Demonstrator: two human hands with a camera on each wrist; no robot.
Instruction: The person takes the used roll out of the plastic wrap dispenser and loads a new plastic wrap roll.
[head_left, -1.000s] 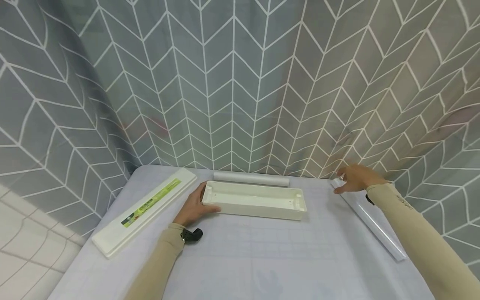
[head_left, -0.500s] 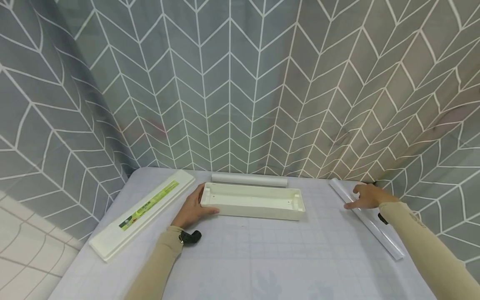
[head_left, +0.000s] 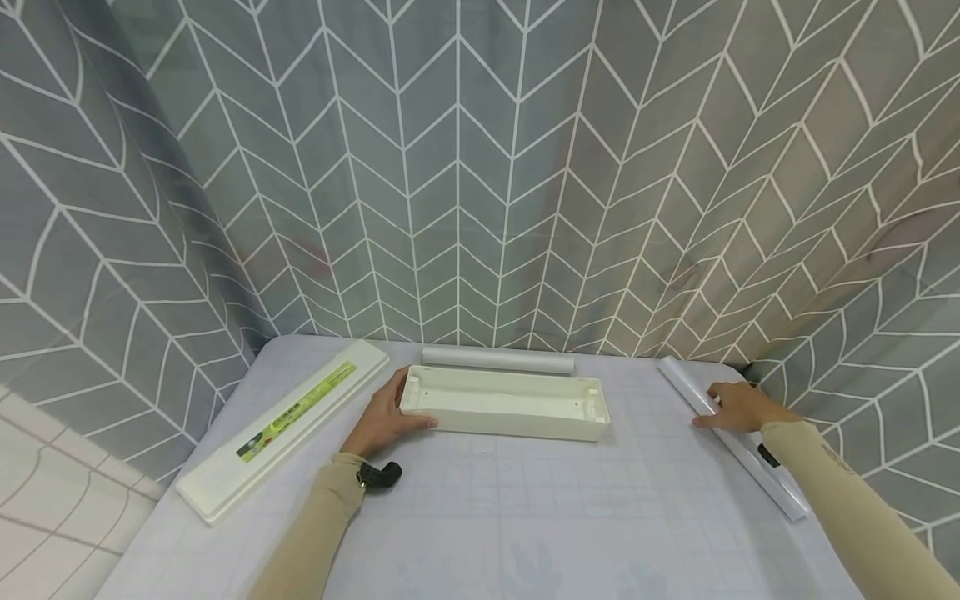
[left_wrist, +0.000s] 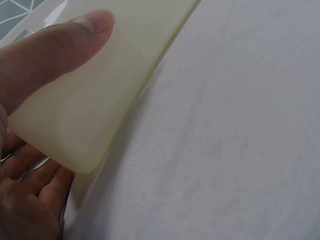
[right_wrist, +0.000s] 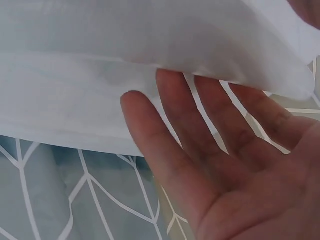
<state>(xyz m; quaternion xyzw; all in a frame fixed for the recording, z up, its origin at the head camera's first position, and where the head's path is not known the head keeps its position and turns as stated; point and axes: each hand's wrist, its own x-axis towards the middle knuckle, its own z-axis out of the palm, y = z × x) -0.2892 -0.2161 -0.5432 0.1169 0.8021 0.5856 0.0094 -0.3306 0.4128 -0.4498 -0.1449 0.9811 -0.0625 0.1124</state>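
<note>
Lying far left on the desk [head_left: 480, 517] is a long cream lid [head_left: 285, 427] with a green label. Next, the left hand [head_left: 386, 414] grips the left end of an open cream tray [head_left: 504, 402], thumb along its near wall. A grey roll [head_left: 497, 359] lies just behind. Far right, the right hand [head_left: 738, 406] rests with relaxed, straight fingers on a long white roll [head_left: 731, 435].

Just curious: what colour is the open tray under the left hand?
Cream white tray, held by the left hand; head view shows it best.
</note>
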